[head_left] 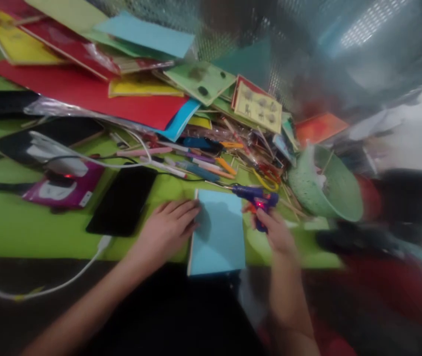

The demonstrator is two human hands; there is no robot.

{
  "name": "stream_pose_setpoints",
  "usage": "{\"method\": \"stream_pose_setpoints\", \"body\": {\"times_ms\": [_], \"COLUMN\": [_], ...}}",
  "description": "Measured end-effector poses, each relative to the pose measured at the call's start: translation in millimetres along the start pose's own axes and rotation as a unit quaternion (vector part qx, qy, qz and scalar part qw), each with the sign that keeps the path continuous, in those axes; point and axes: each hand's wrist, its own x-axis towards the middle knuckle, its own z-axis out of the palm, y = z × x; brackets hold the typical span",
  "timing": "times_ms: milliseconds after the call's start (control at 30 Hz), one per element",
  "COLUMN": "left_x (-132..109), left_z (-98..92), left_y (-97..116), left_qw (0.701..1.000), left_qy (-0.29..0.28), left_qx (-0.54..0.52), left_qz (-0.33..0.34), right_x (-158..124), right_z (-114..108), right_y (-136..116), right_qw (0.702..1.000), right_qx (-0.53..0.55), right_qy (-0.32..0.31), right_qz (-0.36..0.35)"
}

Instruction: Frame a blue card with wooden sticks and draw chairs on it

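Observation:
A light blue rectangular card [220,237], its left edge showing a pale thickness, lies at the front edge of the green table. My left hand [172,222] lies flat beside it, fingers stretched out and fingertips touching its left edge. To the right of the card, my right hand [275,230] is closed around the handle of a hot glue gun [257,194]. The gun is dark blue with an orange trigger and a lit red light. Its metal nozzle points left, above the card's far edge. The view is somewhat blurred.
A black phone [124,200] with a white cable and a purple packet [64,185] lie on the left. Pens, orange-handled scissors and sticks clutter the middle. Coloured cards, including a red sheet [96,94], are piled behind. A green basket [325,185] stands at right.

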Motion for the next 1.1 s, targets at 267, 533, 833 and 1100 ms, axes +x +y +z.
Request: {"method": "stream_pose_setpoints", "body": {"times_ms": [267,533,833,1100], "left_x": [2.7,2.3,1.9,1.8], "left_z": [-7.3,-8.7,-8.6,-7.9], "left_y": [5.1,7.2,8.2,6.4], "left_qw": [0.999,0.999,0.999,0.998], "left_qy": [0.020,0.022,0.024,0.035], "left_qx": [0.029,0.022,0.026,0.015], "left_qz": [0.041,0.035,0.031,0.039], "right_x": [8.7,19.1,20.5,20.8], "right_z": [22.9,39.5,43.6,45.5], "right_y": [-20.9,-20.6,-21.9,-22.2], "right_qw": [0.990,0.978,0.972,0.971], "right_qx": [-0.133,-0.192,-0.224,-0.230], "right_qy": [-0.045,-0.059,-0.057,-0.054], "right_qz": [0.032,0.052,0.049,0.046]}}
